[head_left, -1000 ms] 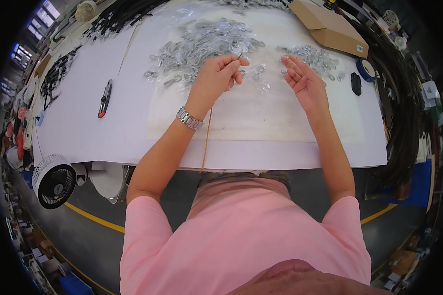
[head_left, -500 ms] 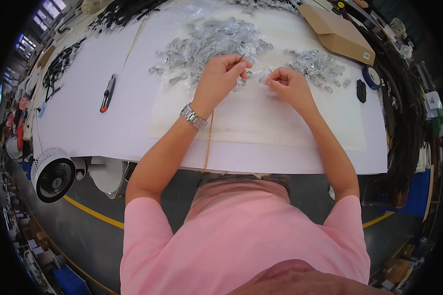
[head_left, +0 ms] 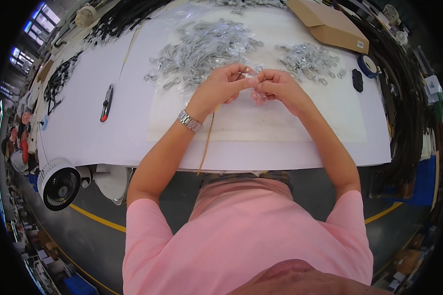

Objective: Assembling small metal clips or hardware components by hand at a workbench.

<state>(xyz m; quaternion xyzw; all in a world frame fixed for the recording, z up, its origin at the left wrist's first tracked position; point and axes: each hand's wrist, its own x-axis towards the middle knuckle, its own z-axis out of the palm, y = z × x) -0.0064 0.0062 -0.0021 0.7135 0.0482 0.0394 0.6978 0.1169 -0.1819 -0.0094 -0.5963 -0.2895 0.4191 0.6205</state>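
Note:
My left hand (head_left: pixel 219 88), with a metal watch on its wrist, is closed on a thin orange-brown cord (head_left: pixel 205 145). A thin dark tip stands out between its fingers, and the cord hangs down past the table's front edge. My right hand (head_left: pixel 285 92) pinches a small clear plastic bag (head_left: pixel 259 97); what lies inside is too small to tell. The fingertips of both hands meet at the bag. Just beyond them lies a large heap of small clear bags with metal pieces (head_left: pixel 204 46). A smaller heap of similar bags (head_left: pixel 307 60) lies to the right.
A utility knife (head_left: pixel 107 103) lies on the white table (head_left: pixel 128 137) at left. Black straps (head_left: pixel 120 22) are piled at the far left. On the right are a cardboard box (head_left: pixel 330 27), a blue tape roll (head_left: pixel 363 65) and a black object (head_left: pixel 357 81). A fan (head_left: pixel 60 187) stands front left.
My right hand has moved left with the clear bag, and the two hands, apart before, now meet. The view has shifted slightly.

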